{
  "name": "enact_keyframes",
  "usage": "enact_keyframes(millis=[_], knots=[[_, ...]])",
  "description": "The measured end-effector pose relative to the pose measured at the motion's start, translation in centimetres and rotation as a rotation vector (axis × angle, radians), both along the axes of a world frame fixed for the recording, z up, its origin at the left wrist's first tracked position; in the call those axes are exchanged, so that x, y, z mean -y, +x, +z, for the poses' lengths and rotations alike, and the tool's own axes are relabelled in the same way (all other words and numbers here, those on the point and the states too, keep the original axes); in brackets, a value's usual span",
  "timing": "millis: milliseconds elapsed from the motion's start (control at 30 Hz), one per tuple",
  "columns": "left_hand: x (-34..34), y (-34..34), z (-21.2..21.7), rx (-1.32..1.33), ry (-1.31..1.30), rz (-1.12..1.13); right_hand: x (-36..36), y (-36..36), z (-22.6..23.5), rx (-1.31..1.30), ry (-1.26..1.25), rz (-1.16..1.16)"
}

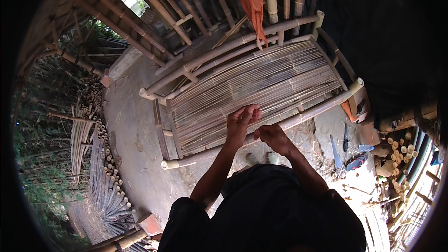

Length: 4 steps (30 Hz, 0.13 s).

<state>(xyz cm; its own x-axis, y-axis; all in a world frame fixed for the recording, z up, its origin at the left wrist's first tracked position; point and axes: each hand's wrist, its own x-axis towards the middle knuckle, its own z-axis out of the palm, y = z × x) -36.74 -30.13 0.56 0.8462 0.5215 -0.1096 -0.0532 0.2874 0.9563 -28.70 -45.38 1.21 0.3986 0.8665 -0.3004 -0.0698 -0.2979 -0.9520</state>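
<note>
Head view: left hand (241,122) and right hand (272,136) pinch something thin, unclear, above the slatted bamboo bench (261,84).

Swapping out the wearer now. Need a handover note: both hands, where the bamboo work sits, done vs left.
Left hand: raised over the near edge of the slat deck, fingers pinched together; whatever it pinches is too small to tell.
Right hand: closed, just beside the left, above the front rail.
Bamboo bed frame: on the ground ahead; split-bamboo slat deck already laid across it.
Orange cloth hangs over the far rail.
Saw and cut bamboo pieces lie on the ground to the right.
Left: whatever fastening of the near slat edge remains; not visible here.
</note>
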Motion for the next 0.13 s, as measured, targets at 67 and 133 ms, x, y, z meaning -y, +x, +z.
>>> enact_keyframes(millis=[67, 133], knots=[[-0.4, -0.2, -0.7, -0.033, -0.021, 0.002, 0.3, 0.2, -0.1, -0.029, 0.003, 0.002], [-0.3, 0.1, -1.4, -0.029, -0.001, 0.002, 0.7, 0.6, -0.2, -0.040, 0.002, -0.003]])
